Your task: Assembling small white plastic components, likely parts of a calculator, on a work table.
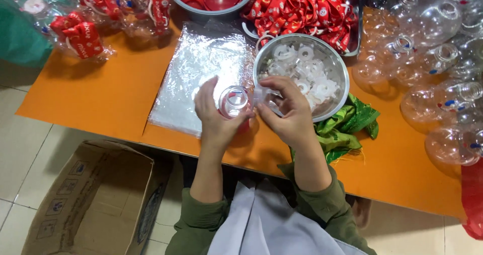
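Holding a small clear plastic bottle just in front of the steel bowl, the left hand wraps its fingers around the bottle's body, which seems to have a red part at its lower end. The bottle's mouth faces up toward the camera, so its long axis runs roughly along the line of sight, tilted a little toward the bowl. The right hand sits between bottle and bowl, nearer the bowl, fingers pinched shut on a small white plastic piece held just beside the bottle's mouth, on the bowl's side; whether the two touch is unclear.

Inside the bowl lie many white plastic rings. Left of the bowl a stack of clear plastic bags lies flat on the orange table. Just right of the bowl's near edge sits a crumpled green cloth, and further right a heap of empty clear bottles. Behind the bowl is a pile of red lanyards. An open cardboard box stands on the floor, well left of and below the bowl.
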